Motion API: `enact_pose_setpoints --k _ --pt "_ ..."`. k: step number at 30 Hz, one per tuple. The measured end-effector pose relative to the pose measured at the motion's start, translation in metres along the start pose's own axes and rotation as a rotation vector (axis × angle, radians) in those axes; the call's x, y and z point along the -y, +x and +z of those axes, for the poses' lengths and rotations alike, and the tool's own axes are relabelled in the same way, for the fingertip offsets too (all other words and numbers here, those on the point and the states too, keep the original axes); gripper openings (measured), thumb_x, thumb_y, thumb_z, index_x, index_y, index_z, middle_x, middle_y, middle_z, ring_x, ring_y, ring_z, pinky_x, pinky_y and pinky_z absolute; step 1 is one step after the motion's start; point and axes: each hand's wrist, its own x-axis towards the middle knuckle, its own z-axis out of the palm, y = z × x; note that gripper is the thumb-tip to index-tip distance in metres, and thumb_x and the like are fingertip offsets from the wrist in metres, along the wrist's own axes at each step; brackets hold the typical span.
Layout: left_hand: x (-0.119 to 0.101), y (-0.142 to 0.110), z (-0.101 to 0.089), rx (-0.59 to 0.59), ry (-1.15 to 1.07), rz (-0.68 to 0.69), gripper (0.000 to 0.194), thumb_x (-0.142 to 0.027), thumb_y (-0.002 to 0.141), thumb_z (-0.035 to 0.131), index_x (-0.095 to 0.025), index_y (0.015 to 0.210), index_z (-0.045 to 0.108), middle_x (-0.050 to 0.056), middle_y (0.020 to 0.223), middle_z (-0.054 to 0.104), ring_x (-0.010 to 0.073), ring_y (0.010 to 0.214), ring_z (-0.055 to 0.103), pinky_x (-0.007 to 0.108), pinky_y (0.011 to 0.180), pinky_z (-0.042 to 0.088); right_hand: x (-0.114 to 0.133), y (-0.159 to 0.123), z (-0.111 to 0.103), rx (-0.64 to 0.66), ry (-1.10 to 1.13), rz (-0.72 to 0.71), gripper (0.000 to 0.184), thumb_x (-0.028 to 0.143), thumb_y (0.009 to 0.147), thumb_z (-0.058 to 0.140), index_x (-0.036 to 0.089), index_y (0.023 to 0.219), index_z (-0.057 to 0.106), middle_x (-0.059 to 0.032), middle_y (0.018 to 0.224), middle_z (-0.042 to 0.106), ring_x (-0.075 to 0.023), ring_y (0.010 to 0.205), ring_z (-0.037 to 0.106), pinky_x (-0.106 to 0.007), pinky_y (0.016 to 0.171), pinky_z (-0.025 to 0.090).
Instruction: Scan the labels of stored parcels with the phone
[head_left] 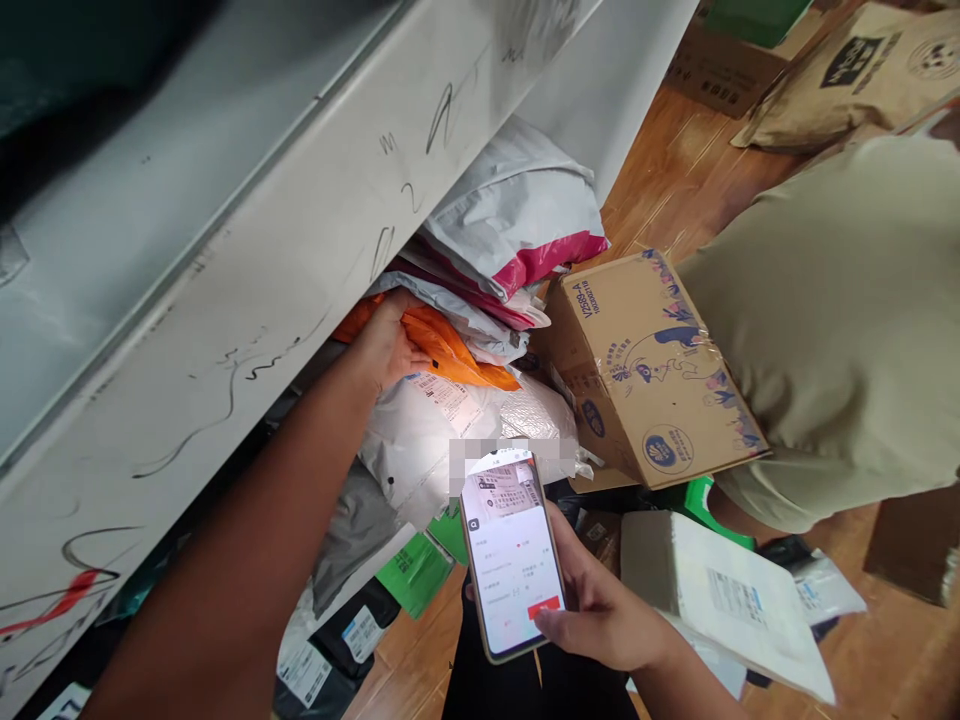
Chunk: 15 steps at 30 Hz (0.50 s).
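My left hand reaches under the shelf edge into a stack of parcels. Its fingers are closed on an orange mailing bag. Just below that lies a white mailing bag with a printed label, brightly lit. White-and-magenta mailing bags are piled above the orange one. In my right hand is a smartphone, screen up, with my thumb by a red button. The screen shows a camera picture of a label above several lines of text.
The white metal shelf, with scribbled marks, slants across the left. A cardboard box stands right of the stack, beside a person in khaki trousers. Green packets, black parcels and a white parcel lie low down on the wooden floor.
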Motion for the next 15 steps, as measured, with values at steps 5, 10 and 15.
enact_pose_setpoints --k 5,10,15 --pt "0.006 -0.004 -0.001 -0.016 0.007 -0.006 0.035 -0.050 0.069 0.056 -0.023 0.091 0.059 0.010 0.096 0.070 0.0315 0.108 0.066 0.052 0.115 0.036 -0.002 -0.002 0.008 0.018 0.008 0.013 0.095 0.037 0.084 0.072 0.032 0.155 0.008 -0.0144 0.125 0.061 -0.0278 0.107 0.065 -0.046 0.089 0.051" --pt "0.020 -0.017 -0.004 -0.107 -0.040 0.051 0.028 -0.041 0.073 0.059 -0.022 0.092 0.060 0.009 0.110 0.069 0.0294 0.115 0.063 0.056 0.116 0.034 -0.005 -0.004 0.016 0.048 0.063 -0.019 0.095 0.033 0.081 0.074 0.033 0.154 0.014 -0.0131 0.129 0.059 -0.0264 0.107 0.065 -0.043 0.089 0.051" --pt "0.047 -0.043 -0.015 -0.271 -0.039 0.231 0.043 -0.032 0.068 0.072 -0.025 0.108 0.058 0.007 0.129 0.062 0.0302 0.123 0.058 0.058 0.106 0.047 -0.006 -0.013 0.015 0.063 0.111 0.031 0.103 0.033 0.074 0.078 0.033 0.155 0.014 -0.0132 0.129 0.061 -0.0295 0.109 0.066 -0.043 0.086 0.052"
